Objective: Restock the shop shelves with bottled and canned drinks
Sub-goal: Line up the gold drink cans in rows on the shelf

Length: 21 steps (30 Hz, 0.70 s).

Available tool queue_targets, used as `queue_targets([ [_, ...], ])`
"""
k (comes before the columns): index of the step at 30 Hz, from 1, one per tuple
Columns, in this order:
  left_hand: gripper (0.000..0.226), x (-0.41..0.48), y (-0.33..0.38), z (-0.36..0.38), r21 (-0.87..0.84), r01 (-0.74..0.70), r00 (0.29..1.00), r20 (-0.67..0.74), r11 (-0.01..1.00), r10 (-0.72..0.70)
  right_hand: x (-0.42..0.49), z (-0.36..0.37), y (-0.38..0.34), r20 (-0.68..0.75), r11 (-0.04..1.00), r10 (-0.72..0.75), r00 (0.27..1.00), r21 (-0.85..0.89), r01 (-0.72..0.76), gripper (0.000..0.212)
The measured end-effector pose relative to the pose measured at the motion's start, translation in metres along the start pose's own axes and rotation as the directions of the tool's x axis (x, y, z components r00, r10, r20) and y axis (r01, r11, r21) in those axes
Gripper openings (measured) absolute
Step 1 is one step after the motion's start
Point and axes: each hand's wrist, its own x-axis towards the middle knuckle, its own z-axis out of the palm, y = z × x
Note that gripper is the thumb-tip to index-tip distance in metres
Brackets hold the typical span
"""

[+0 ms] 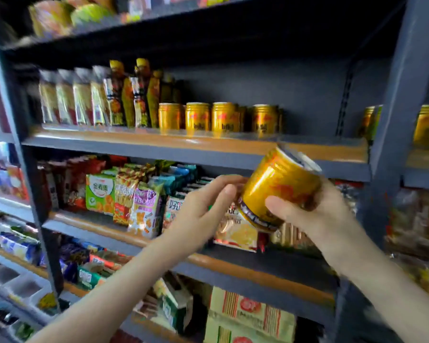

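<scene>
Both hands are on the gold can point(280, 184): your right hand point(317, 214) wraps its side, and your left hand point(203, 209) curls its fingers against the lower rim. The head view shows it tilted, just below the drinks shelf point(159, 142) and in front of the snack packets point(139, 201). Lift carelessly and its top may catch the shelf lip or topple the standing cans point(223, 117).

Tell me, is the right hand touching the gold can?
Touching. The head view shows the right hand wrapped round the gold can, with its thumb lying across the front.
</scene>
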Motion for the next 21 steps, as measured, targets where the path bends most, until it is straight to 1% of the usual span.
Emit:
queue_targets([
  [1, 0.033, 0.017, -0.002, -0.009, 0.139, -0.090, 0.994, -0.043, 0.986, 0.097, 0.017, 0.000, -0.009, -0.046, 0.998, -0.054, 0.997, -0.017, 0.053, 0.072],
  [3, 0.037, 0.050, -0.010, -0.027, 0.407, -0.208, 0.959, -0.095, 0.889, 0.268, 0.049, 0.002, -0.025, -0.109, 0.987, -0.155, 0.982, -0.047, 0.151, 0.074],
  [4, 0.038, 0.068, -0.016, -0.037, 0.503, -0.247, 0.933, -0.108, 0.828, 0.344, 0.064, 0.003, -0.031, -0.135, 0.981, -0.189, 0.973, -0.067, 0.181, 0.076],
  [6, 0.040, 0.103, -0.030, -0.054, 0.633, -0.293, 0.881, -0.113, 0.717, 0.460, 0.091, 0.007, -0.041, -0.170, 0.971, -0.217, 0.961, -0.136, 0.195, 0.077],
  [7, 0.042, 0.119, -0.036, -0.061, 0.672, -0.288, 0.873, -0.108, 0.682, 0.475, 0.104, 0.009, -0.045, -0.186, 0.966, -0.218, 0.958, -0.181, 0.185, 0.075],
  [9, 0.047, 0.146, -0.044, -0.071, 0.710, -0.271, 0.886, -0.079, 0.650, 0.456, 0.127, 0.015, -0.049, -0.223, 0.956, -0.189, 0.956, -0.267, 0.126, 0.070],
  [12, 0.054, 0.174, -0.055, -0.076, 0.740, -0.272, 0.912, -0.006, 0.615, 0.411, 0.160, 0.022, -0.048, -0.274, 0.921, -0.103, 0.956, -0.390, -0.012, 0.059],
  [16, 0.051, 0.189, -0.060, -0.073, 0.721, -0.262, 0.949, 0.073, 0.642, 0.306, 0.184, 0.027, -0.038, -0.312, 0.869, 0.060, 0.948, -0.451, -0.203, 0.058],
  [18, 0.047, 0.191, -0.064, -0.071, 0.735, -0.274, 0.945, 0.086, 0.621, 0.315, 0.191, 0.027, -0.034, -0.313, 0.813, 0.110, 0.943, -0.517, -0.267, 0.059],
  [21, 0.045, 0.191, -0.064, -0.072, 0.732, -0.292, 0.935, 0.084, 0.615, 0.344, 0.196, 0.029, -0.029, -0.287, 0.734, 0.172, 0.942, -0.601, -0.317, 0.059],
])
